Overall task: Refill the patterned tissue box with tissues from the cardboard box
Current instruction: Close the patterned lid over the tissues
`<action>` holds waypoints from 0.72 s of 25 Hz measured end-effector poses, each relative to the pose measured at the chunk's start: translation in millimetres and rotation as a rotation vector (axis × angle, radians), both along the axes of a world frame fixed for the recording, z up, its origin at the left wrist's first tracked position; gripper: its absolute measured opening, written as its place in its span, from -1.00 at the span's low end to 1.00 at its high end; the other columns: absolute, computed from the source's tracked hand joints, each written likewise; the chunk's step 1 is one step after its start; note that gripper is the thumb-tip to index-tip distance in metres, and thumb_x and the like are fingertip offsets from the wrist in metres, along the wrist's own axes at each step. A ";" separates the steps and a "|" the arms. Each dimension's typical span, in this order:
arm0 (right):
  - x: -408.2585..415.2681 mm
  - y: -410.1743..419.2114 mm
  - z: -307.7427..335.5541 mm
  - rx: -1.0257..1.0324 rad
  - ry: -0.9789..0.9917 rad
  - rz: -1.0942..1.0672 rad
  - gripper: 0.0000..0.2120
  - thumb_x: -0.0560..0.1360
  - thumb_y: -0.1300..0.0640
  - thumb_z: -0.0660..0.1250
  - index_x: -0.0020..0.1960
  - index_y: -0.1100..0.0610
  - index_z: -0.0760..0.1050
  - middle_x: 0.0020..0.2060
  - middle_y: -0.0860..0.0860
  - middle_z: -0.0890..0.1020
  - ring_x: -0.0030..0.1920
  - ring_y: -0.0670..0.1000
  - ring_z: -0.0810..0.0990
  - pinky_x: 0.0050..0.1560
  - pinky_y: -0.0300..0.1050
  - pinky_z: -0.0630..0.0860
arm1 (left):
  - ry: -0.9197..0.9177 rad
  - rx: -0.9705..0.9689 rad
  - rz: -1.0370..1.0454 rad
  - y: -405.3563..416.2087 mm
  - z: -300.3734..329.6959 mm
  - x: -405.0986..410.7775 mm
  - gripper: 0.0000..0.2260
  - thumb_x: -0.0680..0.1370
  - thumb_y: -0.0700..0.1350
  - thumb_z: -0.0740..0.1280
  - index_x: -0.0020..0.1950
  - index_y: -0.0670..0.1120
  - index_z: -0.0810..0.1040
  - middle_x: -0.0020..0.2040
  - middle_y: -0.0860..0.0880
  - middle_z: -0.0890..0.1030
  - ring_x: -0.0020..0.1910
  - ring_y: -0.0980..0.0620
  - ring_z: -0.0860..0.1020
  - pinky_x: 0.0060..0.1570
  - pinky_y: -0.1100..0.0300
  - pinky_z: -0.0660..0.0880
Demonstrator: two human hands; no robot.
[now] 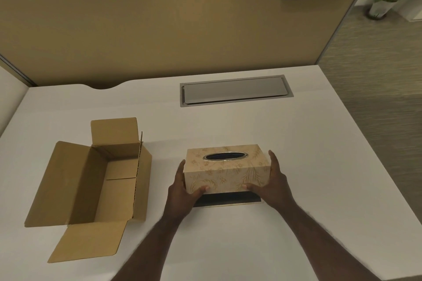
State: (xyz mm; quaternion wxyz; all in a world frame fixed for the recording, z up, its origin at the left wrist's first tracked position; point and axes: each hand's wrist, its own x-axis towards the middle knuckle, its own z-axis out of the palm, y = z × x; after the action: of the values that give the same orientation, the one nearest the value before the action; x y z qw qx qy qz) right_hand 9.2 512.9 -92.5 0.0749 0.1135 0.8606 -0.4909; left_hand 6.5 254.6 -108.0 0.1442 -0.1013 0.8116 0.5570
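— What do we have on the left of the bench (pixel 296 155)?

— The cardboard box (pixel 91 180), flaps spread wide. We see only bare cardboard inside; no tissues show from here, so whether any remain in it we cannot tell.

— And moving right?

— Our left hand (pixel 182 186) clasps the left end of the patterned tissue box (pixel 226 170), thumb on the near face, fingers (pixel 182 164) around the end wall.

— Why both ends?

— We judge the cover lifts off a base. A dark base (pixel 228 199) shows under the near edge, so the patterned shell seems raised or tilted off it. An even grip at both ends would keep it from jamming.

— The oval slot (pixel 226 156)?

— Dark, no tissue poking through.

— And on the right?

— Our right hand (pixel 271 183) mirrors the left, closed on the right end of the tissue box, which sits at the middle of the bench, well apart from the cardboard box.
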 end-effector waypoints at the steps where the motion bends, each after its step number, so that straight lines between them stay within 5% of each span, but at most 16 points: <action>1: 0.6 0.8 -2.6 0.004 0.007 0.003 0.00 0.21 0.04 0.65 0.49 0.01 0.18 0.14 -0.26 0.51 0.10 -0.15 0.55 0.04 -0.19 0.60 | 0.000 -0.009 0.000 -0.2 -1.4 1.2 -0.29 0.41 -0.12 0.53 0.47 0.06 0.26 0.24 0.10 0.54 0.23 0.05 0.53 0.09 0.12 0.56; 3: 5.2 1.4 -6.5 0.000 0.012 0.004 -0.27 0.19 0.07 0.66 0.26 -0.06 0.41 0.02 -0.34 0.56 0.00 -0.27 0.60 -0.15 -0.50 0.54 | -0.003 -0.021 0.000 -1.1 -3.7 5.8 -0.38 0.41 -0.13 0.54 0.40 0.03 0.37 0.17 0.15 0.57 0.21 0.06 0.55 0.04 0.27 0.56; 5: 11.3 2.9 -12.7 -0.022 -0.004 -0.030 -0.34 0.17 0.17 0.67 0.17 -0.09 0.47 -0.08 -0.37 0.59 -0.10 -0.38 0.61 -0.20 -0.58 0.47 | 0.003 -0.031 0.003 -2.8 -6.2 11.0 -0.40 0.37 -0.15 0.57 0.35 0.05 0.42 0.06 0.30 0.60 0.12 0.17 0.59 -0.02 0.38 0.59; 9: 25.0 4.4 -26.5 -0.029 -0.020 -0.078 -0.33 0.13 0.19 0.68 0.17 -0.07 0.54 -0.22 -0.48 0.63 -0.09 -0.44 0.59 -0.15 -0.54 0.49 | 0.006 -0.069 -0.015 -5.6 -11.4 19.0 -0.39 0.32 -0.15 0.60 0.29 0.10 0.45 -0.07 0.49 0.61 -0.01 0.44 0.58 0.05 0.30 0.59; 13: 29.0 4.8 -35.0 -0.031 -0.009 -0.100 -0.29 0.12 0.20 0.69 0.22 0.03 0.56 -0.17 -0.38 0.64 -0.09 -0.45 0.60 -0.13 -0.51 0.51 | 0.013 -0.081 0.004 -1.4 -10.9 22.1 -0.36 0.33 -0.20 0.59 0.36 -0.06 0.46 -0.01 0.32 0.59 -0.08 0.42 0.58 -0.12 0.59 0.47; 18: 32.7 4.8 -40.0 -0.021 -0.004 -0.099 -0.34 0.13 0.18 0.69 0.20 0.07 0.57 -0.14 -0.32 0.64 -0.10 -0.45 0.60 -0.12 -0.52 0.51 | -0.008 -0.059 0.036 0.6 -15.8 27.1 -0.38 0.31 -0.29 0.59 0.32 -0.07 0.48 -0.01 0.28 0.60 -0.09 0.54 0.54 -0.15 0.60 0.45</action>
State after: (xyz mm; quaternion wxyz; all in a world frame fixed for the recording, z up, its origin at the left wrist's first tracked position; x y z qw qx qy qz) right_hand 41.9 517.7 -132.5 0.0534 0.1560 0.8487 -0.5025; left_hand 33.6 255.3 -123.7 0.1342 -0.1223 0.8251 0.5351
